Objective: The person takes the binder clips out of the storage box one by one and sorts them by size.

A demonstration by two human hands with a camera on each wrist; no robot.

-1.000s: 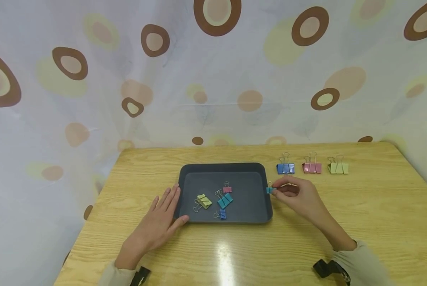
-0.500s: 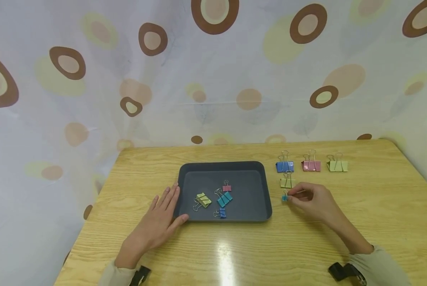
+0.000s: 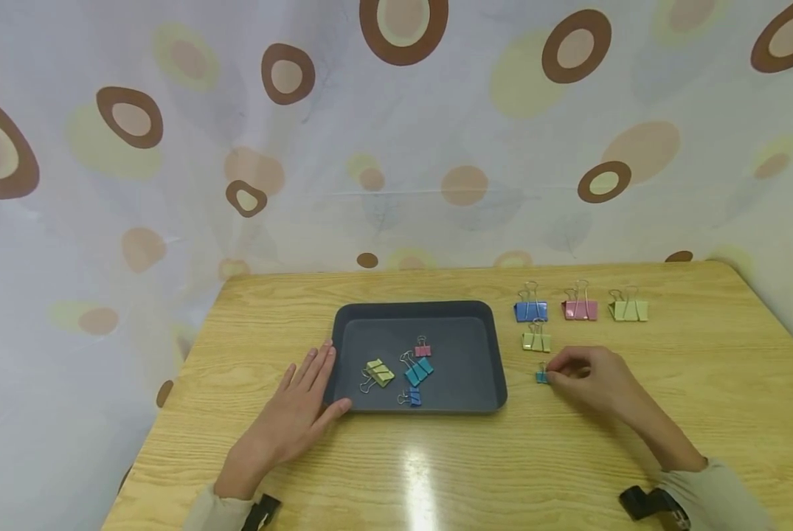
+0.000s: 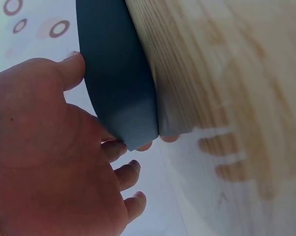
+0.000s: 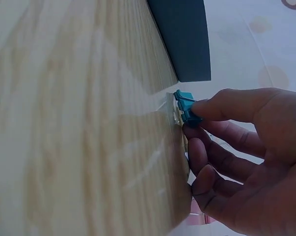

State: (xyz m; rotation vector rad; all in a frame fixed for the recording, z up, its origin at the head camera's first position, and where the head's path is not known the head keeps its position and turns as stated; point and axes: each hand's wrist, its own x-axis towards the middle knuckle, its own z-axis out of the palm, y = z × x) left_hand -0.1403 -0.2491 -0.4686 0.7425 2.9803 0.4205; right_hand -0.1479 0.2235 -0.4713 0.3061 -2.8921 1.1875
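In the head view the right hand (image 3: 598, 380) pinches a small teal clip (image 3: 541, 377) between thumb and fingers, right of the tray. The right wrist view shows this teal clip (image 5: 187, 107) at the table surface, under the thumb of the right hand (image 5: 255, 147). The left hand (image 3: 290, 420) lies with straight fingers against the left side of the dark tray (image 3: 499, 369); the left wrist view also has the left hand (image 4: 54, 157) at the tray's wall (image 4: 118, 73). In the tray lie a yellow clip (image 3: 379, 372), a teal clip (image 3: 419, 371), a pink clip (image 3: 423, 351) and a blue clip (image 3: 414, 397).
Behind the right hand stand a large blue clip (image 3: 531, 311), a pink clip (image 3: 580, 310) and a pale yellow clip (image 3: 630, 310) in a row. A smaller yellow clip (image 3: 536, 341) stands in front of the blue one. A patterned cloth (image 3: 396, 147) hangs behind the table.
The right hand has moved right and toward the near edge with the small teal clip, from the tray's right rim to the table beside it. The left hand has stayed at the tray.
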